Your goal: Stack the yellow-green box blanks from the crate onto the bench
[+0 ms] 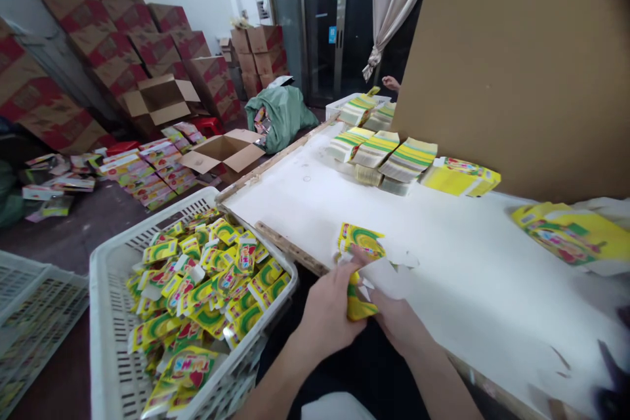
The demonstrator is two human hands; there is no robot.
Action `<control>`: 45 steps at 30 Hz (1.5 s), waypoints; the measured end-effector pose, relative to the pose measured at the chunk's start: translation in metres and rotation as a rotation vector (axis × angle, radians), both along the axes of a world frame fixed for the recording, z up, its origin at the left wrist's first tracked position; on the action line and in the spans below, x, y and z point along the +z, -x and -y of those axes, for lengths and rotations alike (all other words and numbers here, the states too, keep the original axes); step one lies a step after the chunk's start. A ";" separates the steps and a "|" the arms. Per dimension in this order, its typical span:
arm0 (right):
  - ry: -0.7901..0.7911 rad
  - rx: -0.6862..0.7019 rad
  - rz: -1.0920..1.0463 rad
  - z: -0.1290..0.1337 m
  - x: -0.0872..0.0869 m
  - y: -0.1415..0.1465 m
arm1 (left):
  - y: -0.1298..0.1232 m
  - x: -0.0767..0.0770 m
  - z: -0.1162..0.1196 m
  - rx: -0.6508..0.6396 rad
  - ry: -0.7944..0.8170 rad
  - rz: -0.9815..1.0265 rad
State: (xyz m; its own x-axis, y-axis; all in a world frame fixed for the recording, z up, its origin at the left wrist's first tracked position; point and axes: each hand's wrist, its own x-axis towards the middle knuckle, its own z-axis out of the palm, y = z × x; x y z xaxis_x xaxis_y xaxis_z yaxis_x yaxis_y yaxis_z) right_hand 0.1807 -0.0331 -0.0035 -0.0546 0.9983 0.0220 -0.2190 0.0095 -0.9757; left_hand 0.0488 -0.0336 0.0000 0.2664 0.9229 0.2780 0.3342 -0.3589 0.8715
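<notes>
My left hand (331, 305) is closed around a small yellow carton (359, 307), just in front of the table's near edge. Against the carton's other side is my right hand (396, 318), its fingers bent at the end where white inner flaps show; the fingertips are partly hidden. Just beyond my fingers, a flat yellow and green carton (363, 240) lies on the white tabletop (305, 207). To my left, a white plastic crate (105, 315) is heaped with small yellow and green cartons (207, 289).
Bundled flat cartons (408, 159) line a big cardboard sheet (497, 72) standing on the table. More yellow cartons (573, 236) lie at the right. Open cardboard boxes (229, 151), a green sack (288, 115) and stacked brown boxes (113, 39) fill the floor. Another person's hand (391, 83) shows at the far end.
</notes>
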 end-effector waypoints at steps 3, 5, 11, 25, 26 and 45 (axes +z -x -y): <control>0.094 0.079 -0.090 -0.001 0.001 0.002 | -0.003 0.000 0.006 -0.039 -0.038 0.056; 0.080 0.042 -0.058 -0.002 -0.002 0.002 | -0.001 0.000 0.006 -0.033 -0.050 0.021; -0.261 0.075 0.379 0.008 -0.014 0.001 | 0.002 -0.012 0.000 -0.011 0.053 0.087; -0.374 -0.023 0.599 0.000 -0.025 -0.009 | 0.001 0.001 -0.015 0.437 0.365 1.117; -0.390 0.018 0.622 0.001 -0.024 -0.009 | 0.002 0.000 -0.018 0.480 0.417 1.220; -0.297 -0.053 0.395 0.004 -0.029 0.004 | -0.008 0.002 -0.007 0.338 0.438 1.175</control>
